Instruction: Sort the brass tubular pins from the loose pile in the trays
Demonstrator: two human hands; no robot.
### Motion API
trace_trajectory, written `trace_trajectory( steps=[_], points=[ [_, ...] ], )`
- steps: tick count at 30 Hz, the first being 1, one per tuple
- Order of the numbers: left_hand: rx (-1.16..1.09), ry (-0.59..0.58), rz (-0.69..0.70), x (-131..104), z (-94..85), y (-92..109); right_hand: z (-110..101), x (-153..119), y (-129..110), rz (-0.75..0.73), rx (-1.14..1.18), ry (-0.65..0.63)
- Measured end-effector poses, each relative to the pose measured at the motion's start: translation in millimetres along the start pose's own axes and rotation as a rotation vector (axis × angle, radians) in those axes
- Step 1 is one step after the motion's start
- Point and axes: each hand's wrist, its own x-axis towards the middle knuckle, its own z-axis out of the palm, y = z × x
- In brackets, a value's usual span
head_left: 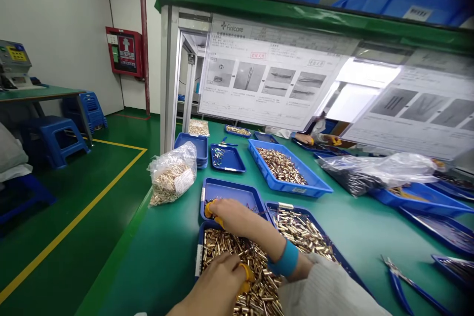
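Observation:
My left hand is low over a front tray of brass-coloured tubes. Its fingers are curled together, with orange finger covers showing; what they hold is hidden. My right hand, with a blue wristband, reaches across to the left side of the blue tray behind. Those fingers are bent and pressed together, also in orange covers, and anything between them is too small to make out. Small dark pieces lie in that tray beyond the hand. Beside it on the right, another tray is full of metal tubes.
A bag of metal parts lies at the left edge. Behind are a small blue tray and a deep blue bin. Pliers lie at right. Across the table, another person's hand shows below hanging sheets.

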Motion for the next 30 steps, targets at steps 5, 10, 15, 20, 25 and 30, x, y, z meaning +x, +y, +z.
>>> trace_trajectory(
  steps=[5, 10, 15, 20, 25, 30],
  points=[
    [-0.133, 0.036, -0.08, 1.3, -1.8, 3.5, -27.5, -29.9, 23.2, 0.16, 0.052, 0.182],
    [-0.5, 0.205, -0.374, 5.7, -1.8, 13.4, -16.4, -99.4, 8.9, 0.355, 0.302, 0.53],
    [-0.702, 0.275, -0.412, 8.3, 2.0, 18.1, 36.5, -133.5, -28.5, 0.367, 0.552, 0.731],
    [-0.711, 0.34, -0.357, 8.2, 2.9, 16.5, 59.8, -122.6, -41.9, 0.386, 0.642, 0.741],
    [-0.522, 0.49, -0.355, 11.2, -8.1, 17.4, 52.6, -131.0, -41.4, 0.528, 1.016, 0.932],
    [-0.645, 0.517, -0.456, 18.8, -11.3, 16.6, 37.3, -139.1, -45.9, 0.704, 1.151, 1.113]
  ],
)
